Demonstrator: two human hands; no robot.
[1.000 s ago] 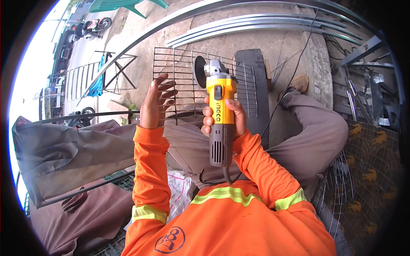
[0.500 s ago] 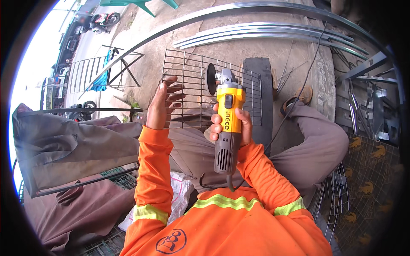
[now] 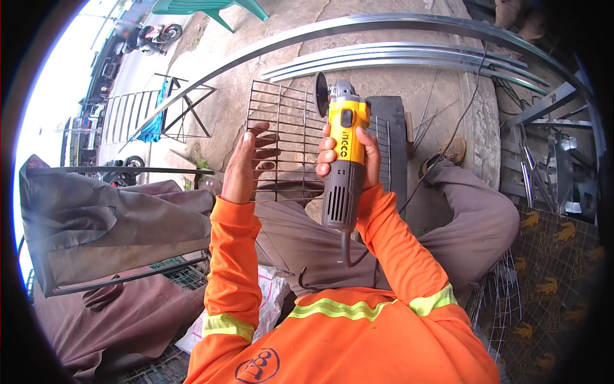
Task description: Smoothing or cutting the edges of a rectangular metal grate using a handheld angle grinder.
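Note:
My right hand [image 3: 371, 160] is wrapped around a yellow and dark grey angle grinder [image 3: 345, 185], held upright in front of my chest with its cord hanging from the lower end. Its dark disc [image 3: 320, 94] sits at the upper left, overlapping the view of a wire grid [image 3: 279, 105]; whether it touches the wires I cannot tell. My left hand [image 3: 240, 168] holds the grid by its left edge, the fingers spread and partly behind the wires. On its right side the grid lies over a dark block [image 3: 387, 107], and the grinder hides its middle.
Long metal bars [image 3: 396, 56] lie beyond the grid, under a curved-looking long bar [image 3: 332, 27]. A black cord [image 3: 458, 121] runs past my right foot [image 3: 453, 148]. Wire mesh [image 3: 495, 288] is at lower right, a cloth-draped frame [image 3: 121, 217] at left, a green chair [image 3: 211, 9] far off.
The grinder has risen and shifted slightly right, away from my body, its disc now near the grid's far edge. My left hand and the grid have moved slightly toward me.

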